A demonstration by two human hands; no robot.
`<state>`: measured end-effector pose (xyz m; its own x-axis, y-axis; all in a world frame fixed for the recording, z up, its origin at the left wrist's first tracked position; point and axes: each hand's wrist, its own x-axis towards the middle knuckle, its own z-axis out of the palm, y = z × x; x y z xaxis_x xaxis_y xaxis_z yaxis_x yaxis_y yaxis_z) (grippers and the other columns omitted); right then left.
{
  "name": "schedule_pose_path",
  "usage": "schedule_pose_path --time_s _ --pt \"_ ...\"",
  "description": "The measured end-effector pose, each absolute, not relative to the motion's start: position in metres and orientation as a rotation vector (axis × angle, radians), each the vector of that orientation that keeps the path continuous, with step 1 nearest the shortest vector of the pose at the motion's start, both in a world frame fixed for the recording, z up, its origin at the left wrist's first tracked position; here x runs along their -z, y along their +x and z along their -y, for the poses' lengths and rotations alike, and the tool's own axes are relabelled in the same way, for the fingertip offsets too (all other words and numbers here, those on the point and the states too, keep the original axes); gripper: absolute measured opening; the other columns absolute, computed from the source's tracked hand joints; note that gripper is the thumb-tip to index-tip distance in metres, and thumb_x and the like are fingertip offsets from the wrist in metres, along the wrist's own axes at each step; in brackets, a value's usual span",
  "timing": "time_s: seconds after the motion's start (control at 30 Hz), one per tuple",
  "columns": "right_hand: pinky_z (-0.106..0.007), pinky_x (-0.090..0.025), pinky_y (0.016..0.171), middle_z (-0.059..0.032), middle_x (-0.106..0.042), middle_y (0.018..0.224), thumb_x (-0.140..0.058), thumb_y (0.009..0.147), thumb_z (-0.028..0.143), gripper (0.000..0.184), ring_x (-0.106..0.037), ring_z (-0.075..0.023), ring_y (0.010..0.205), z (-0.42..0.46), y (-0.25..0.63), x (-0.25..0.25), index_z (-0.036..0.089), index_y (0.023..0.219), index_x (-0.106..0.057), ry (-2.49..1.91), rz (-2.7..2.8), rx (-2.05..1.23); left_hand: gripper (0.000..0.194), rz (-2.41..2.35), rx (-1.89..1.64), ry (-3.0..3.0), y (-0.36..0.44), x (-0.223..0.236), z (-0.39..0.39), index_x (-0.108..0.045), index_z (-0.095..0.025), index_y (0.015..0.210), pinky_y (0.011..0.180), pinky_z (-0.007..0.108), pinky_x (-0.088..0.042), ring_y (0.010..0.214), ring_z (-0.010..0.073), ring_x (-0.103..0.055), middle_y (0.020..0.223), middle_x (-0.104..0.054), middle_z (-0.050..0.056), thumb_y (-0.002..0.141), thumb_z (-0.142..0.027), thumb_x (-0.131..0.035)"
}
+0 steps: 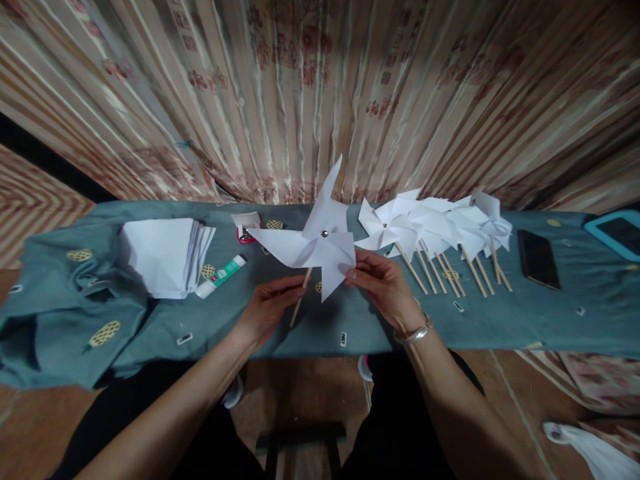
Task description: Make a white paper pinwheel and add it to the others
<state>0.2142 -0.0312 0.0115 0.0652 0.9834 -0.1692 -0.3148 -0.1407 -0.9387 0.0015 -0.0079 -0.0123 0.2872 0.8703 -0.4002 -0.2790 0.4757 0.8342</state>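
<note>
A white paper pinwheel [320,243] with a shiny pin at its centre is held up over the middle of the table. My left hand [274,303] pinches its thin wooden stick [299,305] just under the paper. With thumb and fingers, my right hand [380,281] grips the edge of the right-hand blade. Several more white pinwheels [435,220] lie overlapping to the right, their sticks pointing toward me. Behind the held pinwheel's left blade sits a small red box [247,233] with its lid up and small shiny pieces inside.
A stack of white paper [163,257] lies at the left, beside a green and white glue stick [220,276]. A black phone [539,259] and a blue-framed device [617,233] are at the right. The table has a green cloth [320,341]; a curtain [300,100] hangs behind.
</note>
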Motion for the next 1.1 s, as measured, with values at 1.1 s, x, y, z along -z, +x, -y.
schedule_pose_path --time_s 1.1 --pt "-0.035 -0.06 0.091 0.0001 -0.077 0.098 -0.088 0.069 0.038 0.035 -0.072 -0.0167 0.095 0.017 0.241 0.004 0.03 0.101 -0.075 -1.156 0.931 -1.036 0.03 -0.998 -0.849 0.768 0.005 0.008 0.011 -0.081 -0.02 0.066 0.077 0.028 -0.051 0.072 0.0159 -0.067 0.072 -0.078 0.005 0.043 -0.034 -0.096"
